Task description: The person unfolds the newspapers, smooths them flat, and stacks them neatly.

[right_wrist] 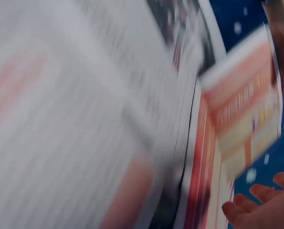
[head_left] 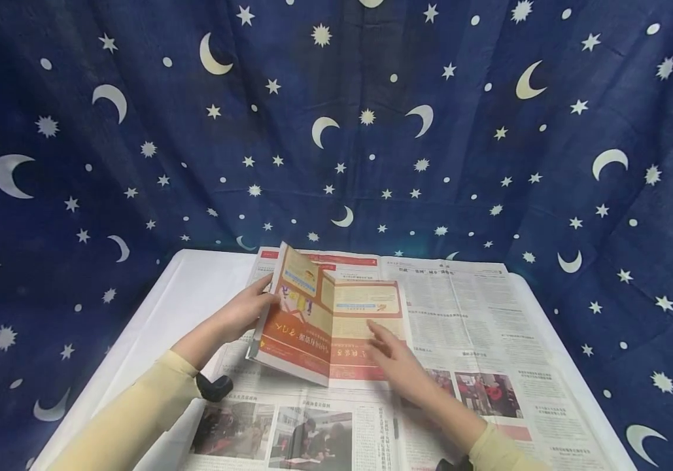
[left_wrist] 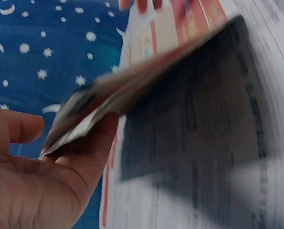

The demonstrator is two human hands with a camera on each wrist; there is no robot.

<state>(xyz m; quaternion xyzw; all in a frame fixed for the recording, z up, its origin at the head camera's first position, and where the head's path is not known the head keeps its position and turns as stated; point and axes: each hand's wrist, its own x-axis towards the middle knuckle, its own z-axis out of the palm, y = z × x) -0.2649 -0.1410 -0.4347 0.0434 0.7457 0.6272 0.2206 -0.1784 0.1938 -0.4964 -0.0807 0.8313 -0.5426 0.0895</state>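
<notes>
An open booklet point(head_left: 365, 301) with red and cream printed pages lies over the newspaper, its left part tilted up. My left hand point(head_left: 243, 313) is at the raised left edge. In the left wrist view the fingers of the left hand point(left_wrist: 56, 176) reach behind the booklet point(left_wrist: 132, 81), and the thumb stands apart from it. My right hand point(head_left: 397, 360) hovers over the right-hand page, fingers loosely spread and holding nothing. In the right wrist view the right hand point(right_wrist: 268, 205) appears beside the booklet point(right_wrist: 244, 105), palm and fingers spread.
Sheets of newspaper point(head_left: 465, 314) with text and photos cover much of the white table point(head_left: 189, 288). A dark blue cloth point(head_left: 336, 163) with moons and stars hangs behind the table. Dark straps sit at both wrists.
</notes>
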